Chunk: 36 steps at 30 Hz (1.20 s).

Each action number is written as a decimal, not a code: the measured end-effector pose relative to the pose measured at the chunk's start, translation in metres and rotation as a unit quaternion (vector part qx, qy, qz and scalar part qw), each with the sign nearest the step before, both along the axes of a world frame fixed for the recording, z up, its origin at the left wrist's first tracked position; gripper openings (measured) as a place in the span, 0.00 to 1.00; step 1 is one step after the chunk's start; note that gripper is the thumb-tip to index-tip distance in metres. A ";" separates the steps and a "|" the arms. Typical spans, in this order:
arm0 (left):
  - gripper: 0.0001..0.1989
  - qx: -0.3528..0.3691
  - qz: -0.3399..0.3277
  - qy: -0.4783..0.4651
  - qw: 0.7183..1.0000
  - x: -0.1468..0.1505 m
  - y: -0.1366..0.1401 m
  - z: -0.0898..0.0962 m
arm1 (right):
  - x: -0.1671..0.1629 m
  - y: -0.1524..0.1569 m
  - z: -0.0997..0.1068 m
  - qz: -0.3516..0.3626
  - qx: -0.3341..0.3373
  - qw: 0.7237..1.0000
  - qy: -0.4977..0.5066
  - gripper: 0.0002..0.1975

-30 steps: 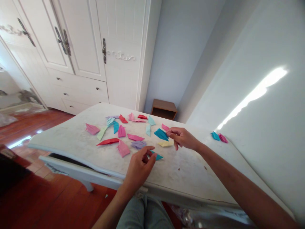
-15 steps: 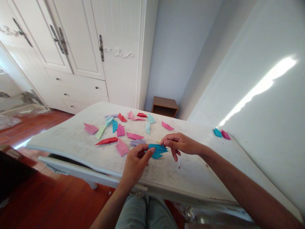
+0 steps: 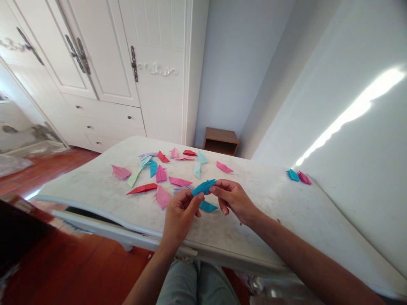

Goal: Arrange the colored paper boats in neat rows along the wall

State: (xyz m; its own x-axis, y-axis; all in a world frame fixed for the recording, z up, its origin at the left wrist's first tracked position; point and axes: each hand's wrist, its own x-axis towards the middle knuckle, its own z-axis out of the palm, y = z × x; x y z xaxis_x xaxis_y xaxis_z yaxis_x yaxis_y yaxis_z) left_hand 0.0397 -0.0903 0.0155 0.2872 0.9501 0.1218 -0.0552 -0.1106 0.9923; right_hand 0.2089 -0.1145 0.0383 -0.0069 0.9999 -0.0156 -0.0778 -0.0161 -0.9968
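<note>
Well left of the held blue paper, and far beyond it, stands a white wardrobe; left of it on the near side spreads a red floor. Left of it too, and lower down, a partly open drawer sits under the front edge of the white tabletop. Folded papers lie scattered to its left: a rose paper farthest out, then a pale green paper, a long red paper, a mint paper, a small blue paper, a pink paper and a light pink paper. Closer in, on its left, lies a magenta paper.

The left hand pinches the left end of the held blue paper between thumb and fingers. The held blue paper itself slants between both hands, above the tabletop. A flat blue paper lies just on the near side of it. Far beyond it stands a brown box, and less far, slightly right, lies a bright pink paper. The right hand grips its right end with the fingertips. Well to its right, a turquoise paper and a dark pink paper lie side by side near the white wall
</note>
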 end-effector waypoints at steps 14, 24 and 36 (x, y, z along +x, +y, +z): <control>0.17 0.053 -0.054 0.092 0.993 -0.001 -0.001 -0.012 | 0.118 0.014 0.028 -0.186 0.034 0.969 -0.157 0.18; 0.18 0.079 -0.036 0.124 0.988 0.000 0.000 -0.009 | 0.275 0.013 0.034 -0.339 -0.152 0.865 -0.337 0.08; 0.21 0.096 -0.013 0.157 0.983 0.001 0.000 -0.002 | 0.306 0.014 0.020 -0.328 -0.210 0.700 -0.598 0.09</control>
State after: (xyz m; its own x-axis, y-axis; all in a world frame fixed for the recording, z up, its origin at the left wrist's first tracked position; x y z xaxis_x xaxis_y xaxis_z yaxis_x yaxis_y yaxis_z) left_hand 0.0407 -0.0907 0.0131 0.3627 0.9102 0.2002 0.2450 -0.3004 0.9218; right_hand 0.5144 -0.1008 0.0587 0.7220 0.6862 0.0885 0.6802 -0.6804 -0.2727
